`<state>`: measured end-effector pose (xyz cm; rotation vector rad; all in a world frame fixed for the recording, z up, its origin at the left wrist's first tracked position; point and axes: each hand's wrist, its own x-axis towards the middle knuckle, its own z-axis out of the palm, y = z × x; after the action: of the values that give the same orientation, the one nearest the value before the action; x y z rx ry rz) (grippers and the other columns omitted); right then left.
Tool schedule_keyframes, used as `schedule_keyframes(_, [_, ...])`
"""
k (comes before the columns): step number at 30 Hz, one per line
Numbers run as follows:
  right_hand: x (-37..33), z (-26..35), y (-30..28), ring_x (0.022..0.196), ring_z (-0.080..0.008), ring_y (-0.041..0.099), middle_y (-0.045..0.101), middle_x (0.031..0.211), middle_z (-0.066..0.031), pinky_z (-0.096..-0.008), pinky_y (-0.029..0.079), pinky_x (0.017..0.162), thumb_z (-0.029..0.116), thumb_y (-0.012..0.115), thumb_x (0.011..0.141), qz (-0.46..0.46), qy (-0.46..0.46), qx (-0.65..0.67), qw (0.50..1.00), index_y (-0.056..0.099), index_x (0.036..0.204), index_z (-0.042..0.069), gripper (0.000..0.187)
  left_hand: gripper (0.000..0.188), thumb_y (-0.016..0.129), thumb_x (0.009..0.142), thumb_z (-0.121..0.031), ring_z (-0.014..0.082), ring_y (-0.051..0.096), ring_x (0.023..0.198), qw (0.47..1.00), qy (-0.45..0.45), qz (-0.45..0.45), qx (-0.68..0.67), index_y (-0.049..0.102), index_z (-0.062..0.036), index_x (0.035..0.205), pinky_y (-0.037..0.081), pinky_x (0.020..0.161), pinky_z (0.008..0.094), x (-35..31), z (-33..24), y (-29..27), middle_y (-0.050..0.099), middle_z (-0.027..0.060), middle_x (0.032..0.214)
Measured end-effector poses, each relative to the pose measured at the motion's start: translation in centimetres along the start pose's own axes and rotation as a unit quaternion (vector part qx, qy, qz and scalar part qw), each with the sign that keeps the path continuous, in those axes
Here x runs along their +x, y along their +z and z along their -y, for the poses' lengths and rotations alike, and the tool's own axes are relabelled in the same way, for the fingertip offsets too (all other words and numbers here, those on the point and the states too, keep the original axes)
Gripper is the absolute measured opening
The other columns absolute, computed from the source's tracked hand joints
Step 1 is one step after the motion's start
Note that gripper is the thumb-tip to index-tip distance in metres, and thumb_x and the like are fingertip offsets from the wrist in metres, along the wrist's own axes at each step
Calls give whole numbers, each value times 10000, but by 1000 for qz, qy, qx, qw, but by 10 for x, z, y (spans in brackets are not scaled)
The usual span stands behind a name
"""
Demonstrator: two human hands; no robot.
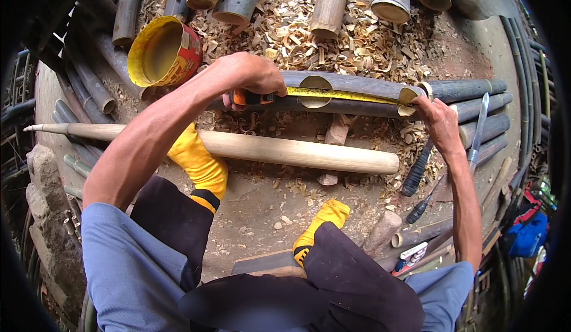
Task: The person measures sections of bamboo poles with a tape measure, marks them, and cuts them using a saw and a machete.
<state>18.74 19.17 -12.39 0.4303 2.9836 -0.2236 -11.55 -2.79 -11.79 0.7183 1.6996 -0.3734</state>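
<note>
A dark bamboo pole (363, 83) lies crosswise in front of me, with one notch cut near its middle and another near its right end. My left hand (254, 73) is closed round the orange and black case of a tape measure (253, 99), at the pole's left part. From it the yellow tape blade (351, 96) runs out straight along the pole, past the middle notch. At the right notch, the fingers of my right hand (441, 123) are pinched on the blade's far end. That end is partly hidden by the fingers.
A pale peeled pole (297, 152) lies nearer, beside my yellow-socked foot (205, 162). A bucket of murky liquid (160, 52) stands at the far left. Shavings (285, 29) and cut bamboo (330, 5) lie beyond. On the right are a long blade (479, 127), dark tool handles (418, 170) and markers (410, 256).
</note>
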Motion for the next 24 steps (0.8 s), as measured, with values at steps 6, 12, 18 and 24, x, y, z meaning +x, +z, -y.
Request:
schedule_keyframes(6, [-1, -1, 0, 614, -270, 570, 539, 637, -97, -401, 443, 531, 131, 581, 859, -5, -4, 1, 1000, 567, 964, 132, 106, 479, 515, 885, -393, 279, 682, 686, 1000, 18, 6, -22, 611, 49, 1044, 593, 455, 379, -5, 0, -1, 644, 209, 884])
schedule_keyframes(12, [-1, 0, 0, 610, -273, 573, 545, 639, -100, -403, 446, 527, 134, 586, 856, -9, -2, 8, 1000, 571, 961, 132, 106, 470, 507, 883, -410, 271, 678, 695, 1000, 7, 4, -14, 629, 17, 1038, 592, 495, 371, 1, 0, 0, 646, 196, 883])
schedule_keyframes(18, [-1, 1, -2, 616, -272, 580, 555, 641, -101, -401, 454, 530, 137, 592, 855, -10, 0, 10, 1000, 571, 959, 135, 106, 526, 513, 869, -427, 296, 672, 768, 998, 60, -22, 14, 604, 58, 1054, 587, 556, 370, 10, 8, 3, 642, 216, 929])
schedule_keyframes(24, [-2, 1, -1, 617, -265, 576, 558, 641, -93, -397, 452, 527, 154, 593, 858, -16, -4, 13, 1000, 566, 938, 132, 88, 547, 553, 835, -402, 287, 678, 678, 999, 5, -11, -39, 577, 120, 997, 588, 474, 374, -7, -2, -1, 639, 228, 901])
